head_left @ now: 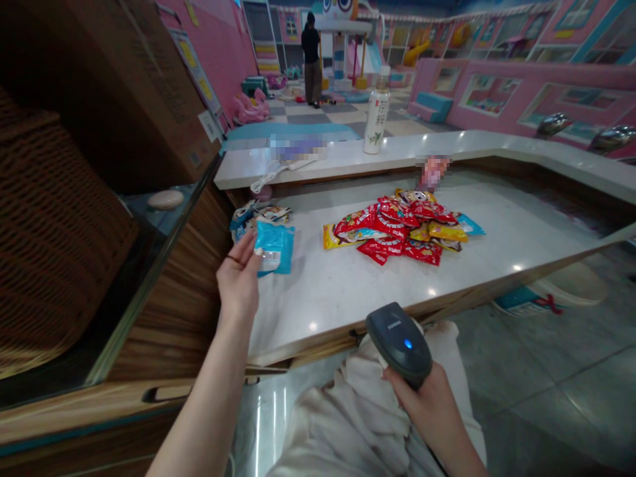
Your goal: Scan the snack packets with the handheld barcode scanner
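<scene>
My left hand pinches the left edge of a blue snack packet, which has a white label patch low on its face. Just behind it, other snack packets lie bunched at the left end of the white counter. In my right hand, near my lap, is a dark barcode scanner with a blue light lit on top. Its head points toward the counter. A pile of red snack packets, mixed with yellow and blue ones, lies mid-counter, apart from both hands.
On the raised ledge stand a bottle and a blurred purple item with a white cable. A cardboard box and a wicker basket crowd the left. Beyond, a person stands in a play area.
</scene>
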`<move>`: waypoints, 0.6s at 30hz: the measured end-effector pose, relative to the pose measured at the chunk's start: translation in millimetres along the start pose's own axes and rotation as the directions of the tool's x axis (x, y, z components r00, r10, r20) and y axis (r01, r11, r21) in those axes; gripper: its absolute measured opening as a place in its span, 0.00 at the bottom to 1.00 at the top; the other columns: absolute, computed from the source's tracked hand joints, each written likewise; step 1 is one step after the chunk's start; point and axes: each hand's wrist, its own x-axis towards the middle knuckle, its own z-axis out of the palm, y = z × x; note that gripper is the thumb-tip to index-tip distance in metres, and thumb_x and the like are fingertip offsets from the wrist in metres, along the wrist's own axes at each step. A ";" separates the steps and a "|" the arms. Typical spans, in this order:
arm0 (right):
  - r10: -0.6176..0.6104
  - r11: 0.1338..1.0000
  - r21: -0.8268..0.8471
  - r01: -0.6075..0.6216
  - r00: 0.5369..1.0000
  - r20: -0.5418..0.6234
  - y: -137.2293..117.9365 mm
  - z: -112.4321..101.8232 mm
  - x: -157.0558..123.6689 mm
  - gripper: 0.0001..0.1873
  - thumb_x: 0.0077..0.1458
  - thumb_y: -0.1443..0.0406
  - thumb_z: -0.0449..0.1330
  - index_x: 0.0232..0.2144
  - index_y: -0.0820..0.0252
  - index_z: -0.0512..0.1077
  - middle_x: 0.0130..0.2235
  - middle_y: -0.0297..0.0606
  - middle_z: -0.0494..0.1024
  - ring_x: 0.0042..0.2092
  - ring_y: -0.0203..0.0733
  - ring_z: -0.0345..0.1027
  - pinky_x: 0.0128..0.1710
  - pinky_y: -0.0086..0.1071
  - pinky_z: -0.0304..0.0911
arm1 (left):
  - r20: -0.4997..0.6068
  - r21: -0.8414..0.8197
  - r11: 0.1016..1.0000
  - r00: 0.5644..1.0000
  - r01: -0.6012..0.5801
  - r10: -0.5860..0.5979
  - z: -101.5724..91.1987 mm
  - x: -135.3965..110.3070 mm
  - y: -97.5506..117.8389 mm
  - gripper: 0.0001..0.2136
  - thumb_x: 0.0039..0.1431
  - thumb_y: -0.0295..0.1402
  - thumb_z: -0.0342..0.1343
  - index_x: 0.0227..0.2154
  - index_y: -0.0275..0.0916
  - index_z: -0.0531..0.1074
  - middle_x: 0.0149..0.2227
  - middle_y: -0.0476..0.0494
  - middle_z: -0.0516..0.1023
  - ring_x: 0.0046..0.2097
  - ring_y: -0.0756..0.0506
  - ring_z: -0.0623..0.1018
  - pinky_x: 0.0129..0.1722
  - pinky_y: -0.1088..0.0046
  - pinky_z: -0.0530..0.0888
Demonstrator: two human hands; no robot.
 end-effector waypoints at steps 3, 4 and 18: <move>-0.011 1.000 -0.010 0.012 0.999 0.040 2.1 -1.7 1.3 0.13 0.52 0.59 0.62 0.20 0.58 0.75 0.13 0.33 0.71 0.23 0.46 0.71 0.24 0.31 0.67 | 0.117 -0.177 0.929 0.944 0.325 -0.308 18.2 -20.4 -17.5 0.23 0.50 0.27 0.66 0.52 0.43 0.76 0.55 0.41 0.78 0.55 0.41 0.78 0.53 0.68 0.76; -0.015 1.000 -0.008 0.016 0.998 0.053 3.2 -2.0 1.4 0.13 0.52 0.59 0.62 0.19 0.58 0.74 0.13 0.34 0.71 0.22 0.45 0.71 0.24 0.31 0.67 | 0.161 -0.185 0.893 0.909 0.410 -0.384 22.6 -26.7 -24.2 0.23 0.50 0.26 0.65 0.51 0.43 0.76 0.54 0.40 0.79 0.53 0.42 0.79 0.50 0.70 0.77; -0.029 1.000 0.000 0.029 0.998 0.057 4.2 -2.0 0.4 0.10 0.52 0.61 0.62 0.24 0.61 0.76 0.14 0.33 0.72 0.19 0.40 0.67 0.19 0.27 0.63 | 0.400 0.270 0.800 0.693 0.536 -0.600 47.5 -24.9 -41.6 0.20 0.43 0.32 0.72 0.40 0.31 0.77 0.37 0.41 0.82 0.30 0.48 0.78 0.29 0.75 0.74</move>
